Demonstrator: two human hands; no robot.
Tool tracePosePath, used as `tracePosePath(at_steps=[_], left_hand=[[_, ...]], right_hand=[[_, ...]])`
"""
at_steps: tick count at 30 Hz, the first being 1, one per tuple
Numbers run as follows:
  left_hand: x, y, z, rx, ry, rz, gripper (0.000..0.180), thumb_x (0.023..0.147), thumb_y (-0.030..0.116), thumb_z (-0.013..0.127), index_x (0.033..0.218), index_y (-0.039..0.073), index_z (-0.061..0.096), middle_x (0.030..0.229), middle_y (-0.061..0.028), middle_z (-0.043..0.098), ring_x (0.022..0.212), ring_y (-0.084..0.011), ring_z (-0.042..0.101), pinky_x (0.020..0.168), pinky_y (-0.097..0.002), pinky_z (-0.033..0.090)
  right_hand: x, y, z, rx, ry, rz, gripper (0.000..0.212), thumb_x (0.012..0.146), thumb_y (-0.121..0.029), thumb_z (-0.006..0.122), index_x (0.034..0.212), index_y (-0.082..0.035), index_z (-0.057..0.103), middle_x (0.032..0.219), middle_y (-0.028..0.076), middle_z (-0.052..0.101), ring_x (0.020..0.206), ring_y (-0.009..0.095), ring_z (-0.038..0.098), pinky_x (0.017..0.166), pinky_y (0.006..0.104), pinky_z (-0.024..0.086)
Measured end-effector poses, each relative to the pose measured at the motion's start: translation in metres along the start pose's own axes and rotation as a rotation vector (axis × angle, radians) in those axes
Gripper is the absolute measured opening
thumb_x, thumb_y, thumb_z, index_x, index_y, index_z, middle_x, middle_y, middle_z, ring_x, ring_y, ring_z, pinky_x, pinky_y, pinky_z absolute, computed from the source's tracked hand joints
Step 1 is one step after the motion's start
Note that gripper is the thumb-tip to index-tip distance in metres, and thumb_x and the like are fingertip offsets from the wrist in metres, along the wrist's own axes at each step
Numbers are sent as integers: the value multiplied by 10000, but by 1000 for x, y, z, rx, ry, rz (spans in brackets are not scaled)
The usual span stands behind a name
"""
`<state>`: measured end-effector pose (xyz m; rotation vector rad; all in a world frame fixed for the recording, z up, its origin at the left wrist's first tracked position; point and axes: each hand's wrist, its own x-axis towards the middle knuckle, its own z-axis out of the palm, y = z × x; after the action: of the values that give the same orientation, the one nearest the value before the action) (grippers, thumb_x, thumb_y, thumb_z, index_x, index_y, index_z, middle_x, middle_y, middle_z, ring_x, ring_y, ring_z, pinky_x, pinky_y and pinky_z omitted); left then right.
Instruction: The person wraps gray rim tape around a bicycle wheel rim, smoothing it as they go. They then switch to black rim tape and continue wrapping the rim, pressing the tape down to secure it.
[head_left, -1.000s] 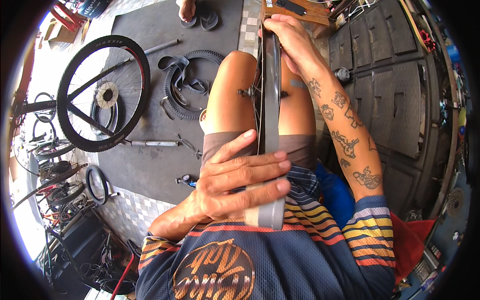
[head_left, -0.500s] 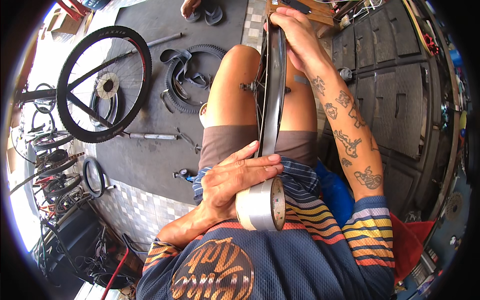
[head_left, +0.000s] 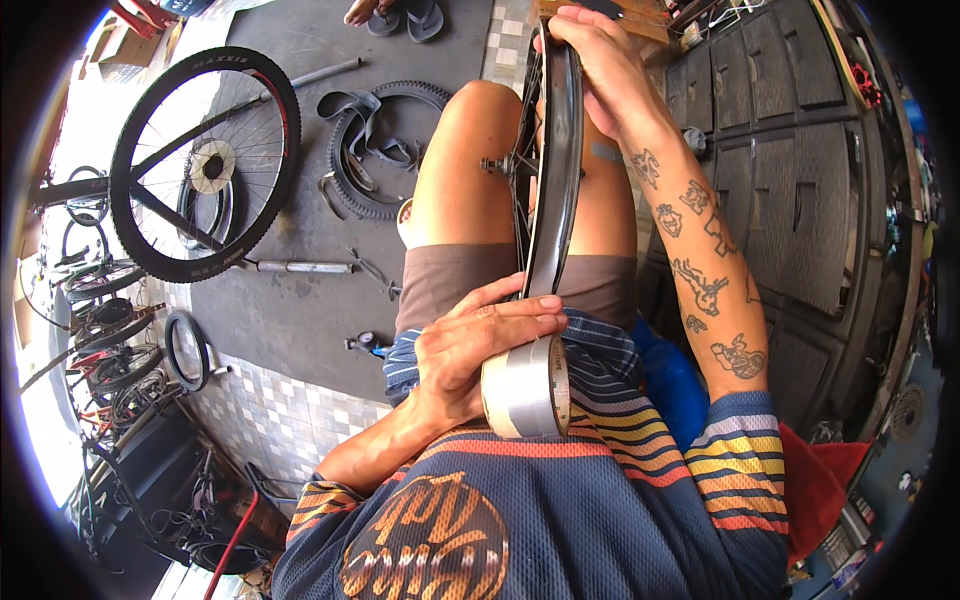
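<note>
A bicycle wheel with a bare black rim and no tyre stands upright between my thighs, edge toward me, its hub poking out at the left. At the far end, my right hand is closed round the rim. Across its near end lies my left hand, fingers together and pressed on the rim, thumb hidden. Against the underside of that hand is a large roll of silver duct tape, just above my shirt. Whether my left hand also holds the roll cannot be made out.
A mounted bicycle wheel with a tyre stands at the left. A loose tyre with a black inner tube lies on the dark mat. Dark drawers flank my right arm. Someone's bare foot and sandals show at the top.
The tape roll and my left hand have shifted slightly, the roll rising and turning. The rim leans a little further right. My right hand keeps its hold.
</note>
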<state>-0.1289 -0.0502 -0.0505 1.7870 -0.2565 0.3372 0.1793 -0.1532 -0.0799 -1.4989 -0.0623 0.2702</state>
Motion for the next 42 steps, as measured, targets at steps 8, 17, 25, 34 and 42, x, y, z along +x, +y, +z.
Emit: tracePosePath(at_steps=[8,17,25,34,42], left_hand=[[-4,-7,7,-91,30,-32,343,904,133,898,1189,-37,812,1151,-187,875,1205,-336,832,1159,-554,589],[-9,-17,4,-92,25,24,389,921,198,885,1230,-20,795,1181,-175,873,1229,-332,826,1164,-525,592],[-4,-21,-2,-67,18,84,369,922,149,881,1224,-43,793,1191,-205,866,1216,-355,828,1143,-520,607],[81,-6,-23,18,14,6,320,988,68,794,1303,17,816,1177,-172,862,1033,-270,844,996,-381,630],[214,-24,-41,-26,27,-115,261,1074,146,712,1221,-50,802,840,-129,796,798,-40,638,732,-321,570]], right_hand=[[8,14,-5,193,-92,-3,409,1054,-157,764,1395,39,653,1254,136,754,1183,215,713,1020,346,579],[-57,10,-25,-34,-52,-210,755,1113,-623,690,1562,-35,541,1198,118,758,1000,183,745,969,341,586],[-195,66,-48,-617,-313,-668,564,920,-114,832,1417,2,594,1338,189,636,1129,303,699,981,422,565],[-127,40,-41,-934,-163,-979,751,903,-316,892,1436,95,560,1455,295,625,1294,484,659,1111,553,541],[-81,21,-32,-772,-251,-783,841,833,-398,997,1477,-31,599,1250,198,651,1081,361,743,888,468,605]])
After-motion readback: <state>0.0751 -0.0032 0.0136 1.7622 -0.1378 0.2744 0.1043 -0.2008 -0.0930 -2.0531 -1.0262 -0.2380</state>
